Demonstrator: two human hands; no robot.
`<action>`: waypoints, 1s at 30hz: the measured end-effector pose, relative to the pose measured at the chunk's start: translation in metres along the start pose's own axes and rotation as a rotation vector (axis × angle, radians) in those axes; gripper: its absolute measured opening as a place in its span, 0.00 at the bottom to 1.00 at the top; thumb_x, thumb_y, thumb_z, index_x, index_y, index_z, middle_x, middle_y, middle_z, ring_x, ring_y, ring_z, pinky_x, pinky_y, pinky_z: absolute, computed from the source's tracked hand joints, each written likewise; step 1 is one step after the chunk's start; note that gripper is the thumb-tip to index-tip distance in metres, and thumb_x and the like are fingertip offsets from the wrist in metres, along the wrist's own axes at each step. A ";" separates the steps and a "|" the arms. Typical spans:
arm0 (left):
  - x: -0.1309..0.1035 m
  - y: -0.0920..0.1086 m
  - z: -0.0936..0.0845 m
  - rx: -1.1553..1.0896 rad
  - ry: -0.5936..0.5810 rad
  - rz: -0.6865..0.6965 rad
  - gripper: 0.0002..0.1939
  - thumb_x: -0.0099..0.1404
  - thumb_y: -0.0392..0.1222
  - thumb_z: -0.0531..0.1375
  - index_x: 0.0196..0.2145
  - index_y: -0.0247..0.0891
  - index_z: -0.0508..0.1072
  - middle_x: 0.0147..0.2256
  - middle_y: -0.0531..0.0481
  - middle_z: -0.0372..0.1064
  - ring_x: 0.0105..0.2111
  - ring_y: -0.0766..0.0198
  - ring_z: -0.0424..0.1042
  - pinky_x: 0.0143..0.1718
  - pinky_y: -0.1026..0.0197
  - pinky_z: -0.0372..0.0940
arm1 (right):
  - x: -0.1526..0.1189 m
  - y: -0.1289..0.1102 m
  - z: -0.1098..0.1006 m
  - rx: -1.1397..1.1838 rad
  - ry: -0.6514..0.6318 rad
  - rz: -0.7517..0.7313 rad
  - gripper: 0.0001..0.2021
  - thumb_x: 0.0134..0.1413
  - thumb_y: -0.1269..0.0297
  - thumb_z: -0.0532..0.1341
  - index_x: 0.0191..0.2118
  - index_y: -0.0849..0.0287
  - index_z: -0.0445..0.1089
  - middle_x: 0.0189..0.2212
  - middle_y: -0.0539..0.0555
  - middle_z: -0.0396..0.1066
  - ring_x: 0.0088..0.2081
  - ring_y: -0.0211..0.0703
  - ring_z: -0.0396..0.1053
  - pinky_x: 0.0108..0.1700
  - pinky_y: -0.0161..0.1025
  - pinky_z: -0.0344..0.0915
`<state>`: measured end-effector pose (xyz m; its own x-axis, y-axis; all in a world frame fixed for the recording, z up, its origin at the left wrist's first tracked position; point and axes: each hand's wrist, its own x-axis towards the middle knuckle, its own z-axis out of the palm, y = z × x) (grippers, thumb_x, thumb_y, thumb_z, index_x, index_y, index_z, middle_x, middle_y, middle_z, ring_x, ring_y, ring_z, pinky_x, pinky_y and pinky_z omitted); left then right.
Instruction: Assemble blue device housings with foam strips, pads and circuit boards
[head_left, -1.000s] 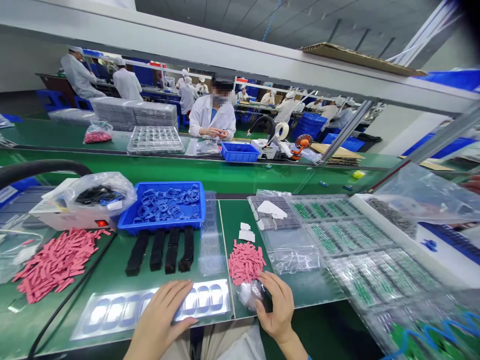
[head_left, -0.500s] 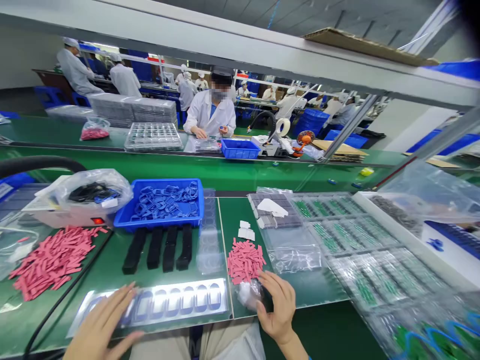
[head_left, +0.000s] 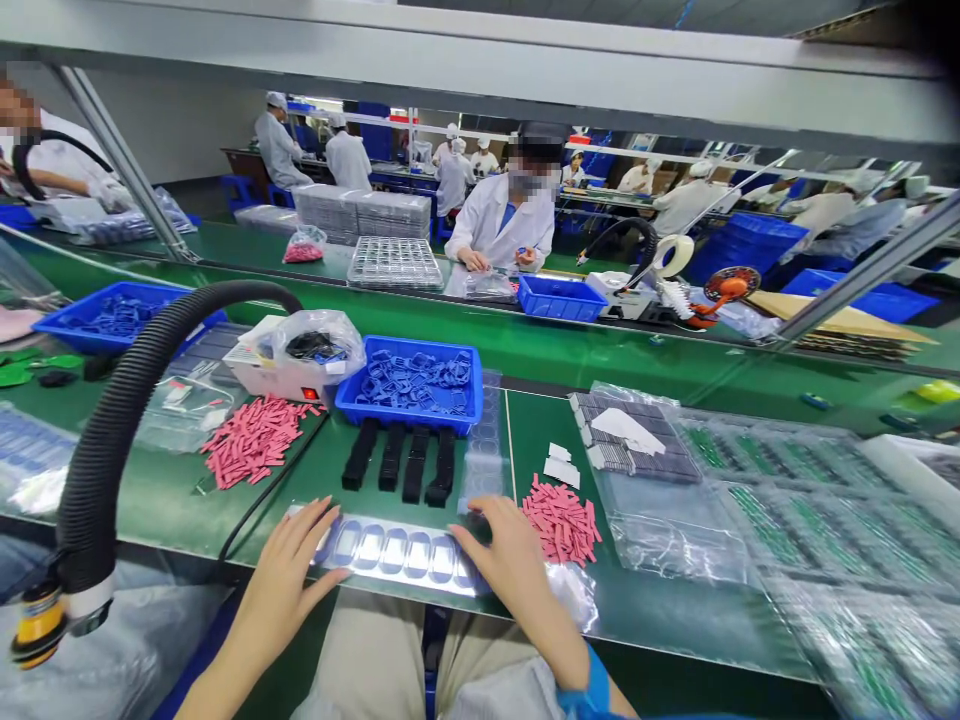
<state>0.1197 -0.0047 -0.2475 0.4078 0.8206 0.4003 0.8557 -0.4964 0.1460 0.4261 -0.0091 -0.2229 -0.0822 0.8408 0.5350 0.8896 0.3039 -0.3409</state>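
Both hands flat, fingers spread, gripping nothing: left hand [head_left: 289,570] and right hand [head_left: 504,560] press the ends of a clear strip [head_left: 397,552] on the green surface [head_left: 300,480].

Green desk [head_left: 187,520] fills the lower frame. Black corrugated hose [head_left: 120,410] arcs down the left edge. Blue bin [head_left: 412,385] of blue parts sits centre, four black blocks [head_left: 401,465] just in front. Pink strip pile [head_left: 251,440] left of centre, smaller pink pile [head_left: 562,520] right of centre. Clear bags of green boards [head_left: 757,490] at right. Person in white coat [head_left: 506,225] upper centre.
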 end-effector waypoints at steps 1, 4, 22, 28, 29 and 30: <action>-0.002 0.004 -0.002 0.021 0.016 -0.009 0.30 0.63 0.52 0.57 0.61 0.42 0.57 0.56 0.38 0.67 0.56 0.47 0.67 0.57 0.42 0.59 | 0.006 -0.006 0.009 -0.013 -0.009 0.017 0.14 0.57 0.49 0.58 0.33 0.56 0.67 0.26 0.52 0.72 0.29 0.44 0.69 0.29 0.40 0.64; -0.010 0.017 -0.007 0.049 0.038 0.004 0.31 0.64 0.50 0.58 0.62 0.42 0.55 0.56 0.37 0.67 0.55 0.47 0.67 0.56 0.42 0.60 | 0.017 -0.012 0.024 -0.052 -0.020 0.058 0.16 0.56 0.47 0.58 0.30 0.56 0.67 0.24 0.52 0.70 0.27 0.46 0.68 0.28 0.41 0.61; 0.039 0.144 0.004 -0.266 -0.099 0.173 0.20 0.66 0.34 0.51 0.55 0.35 0.66 0.56 0.42 0.68 0.57 0.58 0.66 0.54 0.56 0.68 | -0.002 0.023 0.022 -0.048 -0.237 0.133 0.20 0.61 0.58 0.53 0.55 0.62 0.66 0.59 0.64 0.62 0.60 0.55 0.60 0.57 0.53 0.64; 0.075 0.182 0.050 -0.105 -0.107 -0.006 0.23 0.63 0.29 0.49 0.55 0.19 0.65 0.55 0.22 0.64 0.55 0.39 0.66 0.50 0.40 0.68 | 0.000 0.034 0.008 0.025 -0.326 0.114 0.20 0.62 0.68 0.47 0.55 0.63 0.67 0.56 0.61 0.66 0.60 0.51 0.61 0.59 0.51 0.63; 0.077 0.186 0.055 -0.093 -0.107 -0.018 0.23 0.62 0.28 0.49 0.54 0.18 0.66 0.55 0.22 0.64 0.55 0.39 0.66 0.50 0.40 0.67 | -0.001 0.035 0.007 0.040 -0.344 0.104 0.21 0.61 0.69 0.46 0.54 0.63 0.68 0.56 0.60 0.67 0.59 0.50 0.63 0.59 0.50 0.63; 0.079 0.189 0.058 -0.086 -0.108 -0.020 0.23 0.61 0.27 0.49 0.54 0.18 0.66 0.54 0.23 0.65 0.55 0.40 0.66 0.51 0.41 0.67 | -0.002 0.036 0.005 0.054 -0.357 0.096 0.21 0.60 0.70 0.46 0.55 0.62 0.68 0.56 0.60 0.67 0.59 0.48 0.63 0.59 0.49 0.63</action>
<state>0.3322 -0.0174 -0.2412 0.4268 0.8541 0.2972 0.8356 -0.4981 0.2315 0.4561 0.0029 -0.2404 -0.1594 0.9671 0.1981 0.8766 0.2309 -0.4222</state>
